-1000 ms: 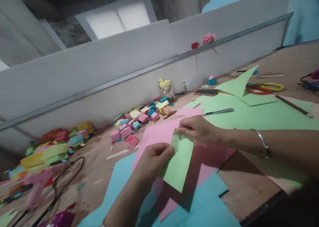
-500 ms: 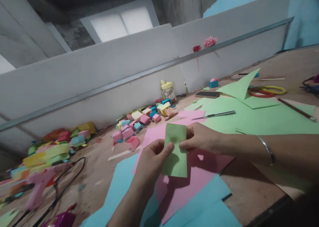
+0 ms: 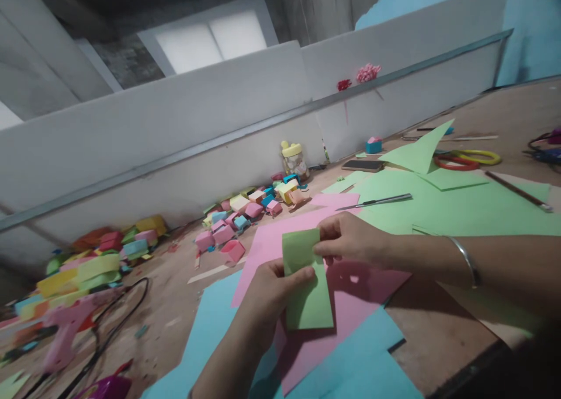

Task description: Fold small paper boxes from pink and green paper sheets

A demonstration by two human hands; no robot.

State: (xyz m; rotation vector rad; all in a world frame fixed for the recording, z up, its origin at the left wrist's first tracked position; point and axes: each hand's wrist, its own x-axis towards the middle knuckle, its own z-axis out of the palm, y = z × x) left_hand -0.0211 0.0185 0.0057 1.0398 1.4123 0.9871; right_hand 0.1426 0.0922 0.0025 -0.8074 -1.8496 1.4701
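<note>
A green strip of paper (image 3: pixel 308 305), roughly a tall rectangle, is held up between both hands. My left hand (image 3: pixel 274 288) grips its left edge, with the thumb lying across the front and the fingers behind. My right hand (image 3: pixel 350 238) pinches the upper right edge between thumb and fingers; a bracelet (image 3: pixel 465 262) circles that wrist. Beneath the strip lies a sheet of pink paper (image 3: pixel 263 247), on top of blue paper (image 3: pixel 210 317).
Small folded paper boxes (image 3: pixel 223 233) lie in a heap by the wall. A pink glue gun (image 3: pixel 61 329) with a black cord is at left. Green sheets (image 3: pixel 460 212), a craft knife (image 3: pixel 374 201), scissors (image 3: pixel 458 161), a pencil (image 3: pixel 519 191), a phone (image 3: pixel 362 165) and a jar (image 3: pixel 294 159) also lie about.
The green paper strip has come down slightly and its top now tilts left. My left hand has dropped a little with its thumb further across; my right hand has shifted to the strip's top corner.
</note>
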